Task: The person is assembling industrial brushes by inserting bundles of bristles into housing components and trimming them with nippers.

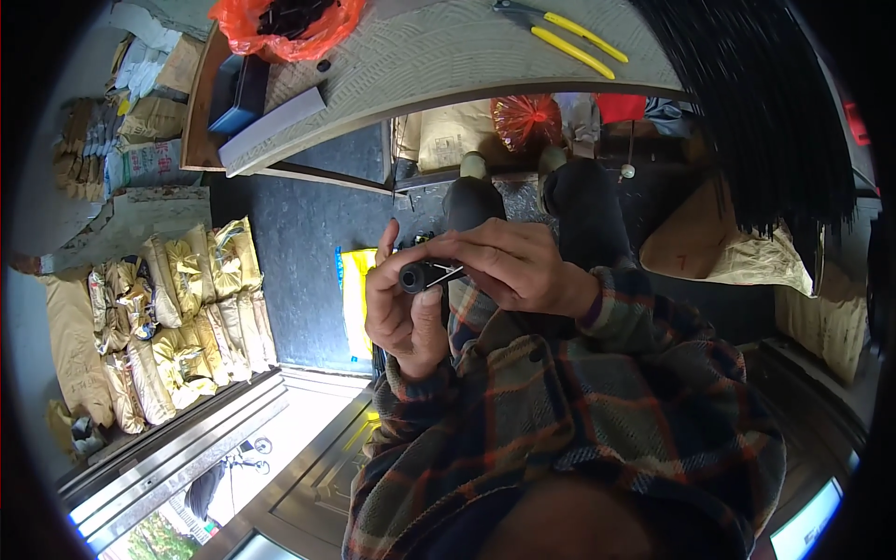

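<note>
In front of my chest, my left hand (407, 322) grips a short black cylindrical part (413, 278) with a round hole in its end. The thumb presses from below and the index finger lies above it, while another finger sticks out. From the other side my right hand (525, 266) closes over the far end of the part, its fingers bent together. A thin pale, shiny sliver (446, 276) shows between the two hands; what it is I cannot tell. The right fingertips are partly hidden.
On the table (401, 84) ahead are yellow-handled pliers (583, 45), a red plastic bag (289, 42) of black pieces, and a small black cap (324, 66). Long black strands (747, 112) hang over its right end. Stacked packages (177, 327) line the left, beside a doorway.
</note>
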Available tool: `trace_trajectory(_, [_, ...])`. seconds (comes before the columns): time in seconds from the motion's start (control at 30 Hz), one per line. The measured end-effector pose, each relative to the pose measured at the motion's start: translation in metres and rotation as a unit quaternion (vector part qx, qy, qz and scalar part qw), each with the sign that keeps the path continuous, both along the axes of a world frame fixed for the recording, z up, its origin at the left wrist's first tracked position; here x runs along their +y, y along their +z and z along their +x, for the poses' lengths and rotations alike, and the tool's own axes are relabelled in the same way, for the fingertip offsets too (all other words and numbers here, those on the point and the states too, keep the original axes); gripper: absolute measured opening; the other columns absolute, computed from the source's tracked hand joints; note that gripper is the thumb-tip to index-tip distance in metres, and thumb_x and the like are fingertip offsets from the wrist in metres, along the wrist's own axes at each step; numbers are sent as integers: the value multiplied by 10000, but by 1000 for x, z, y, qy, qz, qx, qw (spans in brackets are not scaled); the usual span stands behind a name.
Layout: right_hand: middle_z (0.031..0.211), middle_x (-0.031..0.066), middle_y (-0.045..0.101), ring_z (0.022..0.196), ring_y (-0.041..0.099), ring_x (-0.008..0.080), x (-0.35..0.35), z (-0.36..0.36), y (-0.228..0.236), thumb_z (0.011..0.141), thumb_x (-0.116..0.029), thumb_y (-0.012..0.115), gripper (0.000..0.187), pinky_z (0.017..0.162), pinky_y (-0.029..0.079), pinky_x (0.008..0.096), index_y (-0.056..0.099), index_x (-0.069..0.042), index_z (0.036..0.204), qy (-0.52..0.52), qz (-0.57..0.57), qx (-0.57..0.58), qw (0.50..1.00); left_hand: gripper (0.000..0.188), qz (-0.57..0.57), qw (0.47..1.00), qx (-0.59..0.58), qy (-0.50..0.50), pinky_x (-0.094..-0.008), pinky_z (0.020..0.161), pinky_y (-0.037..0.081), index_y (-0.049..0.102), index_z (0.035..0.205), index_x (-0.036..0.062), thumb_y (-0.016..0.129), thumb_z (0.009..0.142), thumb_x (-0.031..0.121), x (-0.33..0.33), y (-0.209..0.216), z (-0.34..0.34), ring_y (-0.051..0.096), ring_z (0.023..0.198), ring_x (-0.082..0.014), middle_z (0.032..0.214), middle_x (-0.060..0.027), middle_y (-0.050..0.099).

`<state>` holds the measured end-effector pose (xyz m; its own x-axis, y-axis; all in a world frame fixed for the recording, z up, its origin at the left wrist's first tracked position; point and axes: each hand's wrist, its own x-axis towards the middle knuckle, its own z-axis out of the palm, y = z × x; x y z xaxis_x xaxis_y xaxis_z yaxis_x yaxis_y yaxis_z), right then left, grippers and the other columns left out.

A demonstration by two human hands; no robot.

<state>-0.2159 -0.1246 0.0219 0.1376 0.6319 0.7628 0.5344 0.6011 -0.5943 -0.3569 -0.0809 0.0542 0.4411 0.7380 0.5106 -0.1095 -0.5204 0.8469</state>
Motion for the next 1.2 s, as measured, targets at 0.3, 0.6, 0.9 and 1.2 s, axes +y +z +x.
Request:
trace_trajectory(0.3, [828,145,594,636,605,249,-3,13,4,619,55,669,255,513,462,292,617,22,866,93,-6,33,995,325,-14,996,4,-87,-490,1030,208,598,862,38,691,727,319,14,9,10,592,883,-210,821,-65,626])
trace_trajectory(0.6, [931,123,602,859,600,259,9,70,21,753,-18,623,223,731,474,315,600,-15,975,167,-194,37,966,300,27,989,-21,-144,-495,997,254,580,855,65,689,743,322,22,0,23,573,809,-202,760,-32,580])
trace_trajectory(0.9, [832,74,564,823,576,266,83,186,-8,770,-438,607,369,640,489,391,537,-78,819,-442,-164,-366,802,632,-206,964,-93,-141,-270,516,342,470,940,-3,410,814,614,3,1,29,393,533,-128,621,-44,417])
trace_trajectory(1.2, [818,38,595,705,561,138,21,146,35,849,-258,579,212,614,447,237,604,-64,931,-122,-262,158,944,546,-184,956,-116,-197,-234,527,335,483,778,7,401,873,538,15,-9,22,411,555,-106,655,-53,478])
